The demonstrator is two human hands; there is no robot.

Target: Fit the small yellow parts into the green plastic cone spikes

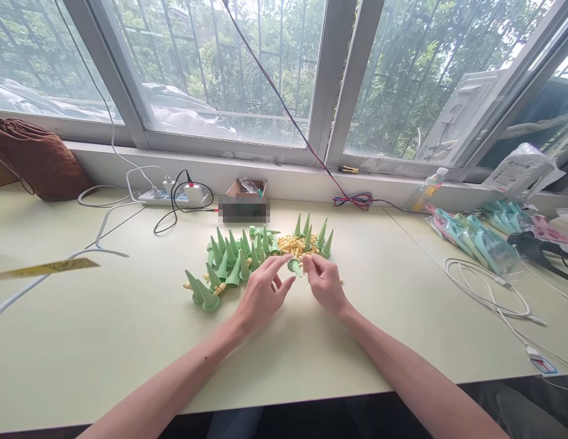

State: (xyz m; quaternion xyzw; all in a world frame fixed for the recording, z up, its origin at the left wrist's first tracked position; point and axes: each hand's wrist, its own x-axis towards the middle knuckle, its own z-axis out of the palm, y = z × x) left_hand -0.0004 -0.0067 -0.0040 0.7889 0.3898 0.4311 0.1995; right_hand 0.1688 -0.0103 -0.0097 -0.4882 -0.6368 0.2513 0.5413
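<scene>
Over the table, my left hand [265, 286] has its thumb and index finger curved around a green cone-shaped spike [294, 267], which is tilted with its tip downward. My right hand [324, 281] is close beside it, thumb and fingers pinched together; what they grip is too small to make out. Left of my hands, many green cones [222, 266] stand in a cluster, some with small beige pieces at their bases. Behind my hands lies a heap of small beige plastic pieces [290, 245], with several more green cones [327, 244] around it.
Toward the window sit a small cardboard box [246, 188], a power strip [174, 195] with cables and a bundled red-blue wire [354, 200]. A brown bag [36, 158] is at far left. On the right are a bottle [427, 189], pastel plastic items [480, 241] and a white cable [489, 289].
</scene>
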